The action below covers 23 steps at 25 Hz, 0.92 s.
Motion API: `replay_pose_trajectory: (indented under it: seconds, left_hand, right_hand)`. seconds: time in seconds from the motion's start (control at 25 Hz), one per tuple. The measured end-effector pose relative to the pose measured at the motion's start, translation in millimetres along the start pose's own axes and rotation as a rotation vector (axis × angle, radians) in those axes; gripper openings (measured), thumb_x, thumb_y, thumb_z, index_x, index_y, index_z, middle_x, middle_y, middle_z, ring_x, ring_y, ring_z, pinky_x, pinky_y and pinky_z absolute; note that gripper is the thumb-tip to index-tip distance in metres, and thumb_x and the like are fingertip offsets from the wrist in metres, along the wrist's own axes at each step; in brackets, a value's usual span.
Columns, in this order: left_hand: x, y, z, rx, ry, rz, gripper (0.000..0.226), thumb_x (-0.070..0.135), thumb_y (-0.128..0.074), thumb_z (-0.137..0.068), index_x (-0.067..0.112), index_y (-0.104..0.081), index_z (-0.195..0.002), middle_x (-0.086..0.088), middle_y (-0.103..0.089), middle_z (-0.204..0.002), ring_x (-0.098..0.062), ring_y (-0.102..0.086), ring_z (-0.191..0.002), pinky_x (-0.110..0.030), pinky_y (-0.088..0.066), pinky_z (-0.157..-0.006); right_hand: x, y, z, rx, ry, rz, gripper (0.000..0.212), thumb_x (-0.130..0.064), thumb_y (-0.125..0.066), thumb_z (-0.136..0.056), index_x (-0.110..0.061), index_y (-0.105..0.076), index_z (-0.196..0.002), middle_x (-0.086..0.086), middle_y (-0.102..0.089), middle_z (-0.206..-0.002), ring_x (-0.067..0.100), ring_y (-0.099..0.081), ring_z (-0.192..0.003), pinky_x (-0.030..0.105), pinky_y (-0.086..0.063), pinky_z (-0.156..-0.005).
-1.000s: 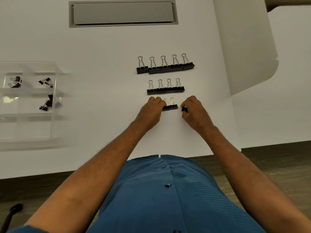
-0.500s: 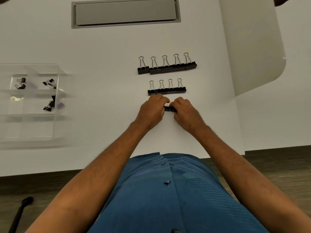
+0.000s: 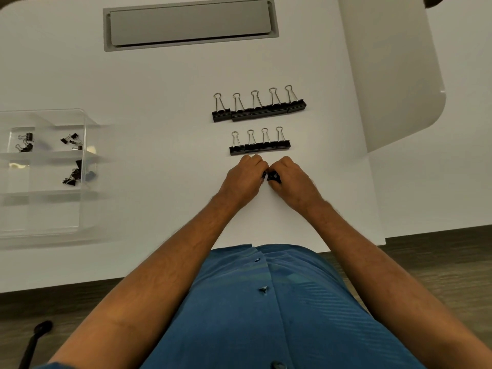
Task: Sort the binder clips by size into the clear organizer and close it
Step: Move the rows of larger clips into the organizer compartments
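Both hands meet at the centre of the frame on the white table. The left hand and the right hand are curled, fingertips facing each other, and pinched on a cluster of small black binder clips between them. Only a small portion of these clips shows between the fingers; their number cannot be determined.

Directly above the hands, a row of four medium binder clips lies on the table, bodies side by side and touching, wire handles pointing toward the top of the frame. The left hand's knuckles are just below this row. Higher up, a row of five large binder clips lies in the same orientation, well apart from the hands.

The clear organizer sits at the left edge of the frame, open, well apart from the hands. Three of its compartments contain small black clips: upper left, upper right and the one below that. The lower compartments appear blurred.

A grey recessed panel is set into the table at the top centre.
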<state>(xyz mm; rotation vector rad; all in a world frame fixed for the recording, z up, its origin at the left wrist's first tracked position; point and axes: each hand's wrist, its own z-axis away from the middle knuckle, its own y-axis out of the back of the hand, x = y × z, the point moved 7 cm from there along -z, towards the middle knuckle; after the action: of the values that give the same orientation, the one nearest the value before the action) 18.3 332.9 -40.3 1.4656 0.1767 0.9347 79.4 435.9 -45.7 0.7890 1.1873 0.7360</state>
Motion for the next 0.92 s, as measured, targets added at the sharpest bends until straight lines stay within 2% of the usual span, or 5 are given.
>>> replay_pose_trajectory:
  seconds: [0.16,0.4,0.52,0.64,0.92]
  left_hand:
    - [1.3,-0.5,-2.5,-0.034,-0.018,-0.039,0.014,0.020,-0.055,-0.099,0.012,-0.062,-0.107,-0.007,-0.061,-0.104,-0.022,-0.052,-0.094,-0.031,-0.044,-0.069]
    - [-2.5,-1.2,4.6,-0.104,-0.008,-0.089,0.012,0.017,-0.061,-0.095,0.014,-0.064,-0.105,-0.006,-0.062,-0.103,-0.022,-0.057,-0.089,-0.038,-0.054,-0.073]
    - [-8.3,6.1,17.5,-0.114,0.025,0.019,0.011,0.016,-0.062,-0.094,0.016,-0.063,-0.105,-0.003,-0.061,-0.103,-0.020,-0.057,-0.088,-0.034,-0.051,-0.072]
    - [-25.0,21.6,34.7,-0.089,0.101,0.211,0.011,0.018,-0.063,-0.093,0.018,-0.063,-0.105,-0.001,-0.060,-0.104,-0.018,-0.057,-0.090,-0.032,-0.050,-0.078]
    - [-95.0,86.2,102.5,0.085,0.154,0.346,0.012,0.018,-0.062,-0.095,0.017,-0.063,-0.106,0.002,-0.062,-0.105,-0.015,-0.055,-0.094,-0.032,-0.049,-0.080]
  right_hand:
    - [-0.7,-1.1,-0.3,-0.011,-0.049,-0.015,0.018,-0.016,-0.065,-0.095,-0.008,-0.063,-0.110,0.010,-0.057,-0.112,0.022,-0.057,-0.089,0.035,-0.052,-0.077]
    - [-7.4,-6.7,8.2,0.054,-0.078,0.114,0.018,0.004,-0.064,-0.088,-0.008,-0.064,-0.102,0.011,-0.059,-0.103,0.025,-0.050,-0.090,0.034,-0.045,-0.065]
    - [-11.0,-8.1,10.5,0.008,-0.115,0.121,0.018,0.001,-0.064,-0.090,-0.010,-0.064,-0.104,0.009,-0.059,-0.106,0.024,-0.051,-0.093,0.035,-0.049,-0.070]
    - [-24.5,-9.3,11.4,-0.029,-0.156,-0.014,0.015,-0.007,-0.064,-0.092,-0.012,-0.065,-0.106,0.006,-0.059,-0.108,0.022,-0.056,-0.096,0.036,-0.053,-0.080]
    - [-110.6,-30.5,-6.4,-0.065,-0.171,-0.184,0.013,-0.020,-0.068,-0.094,-0.022,-0.064,-0.107,-0.007,-0.054,-0.108,0.007,-0.057,-0.082,0.009,-0.039,-0.072]
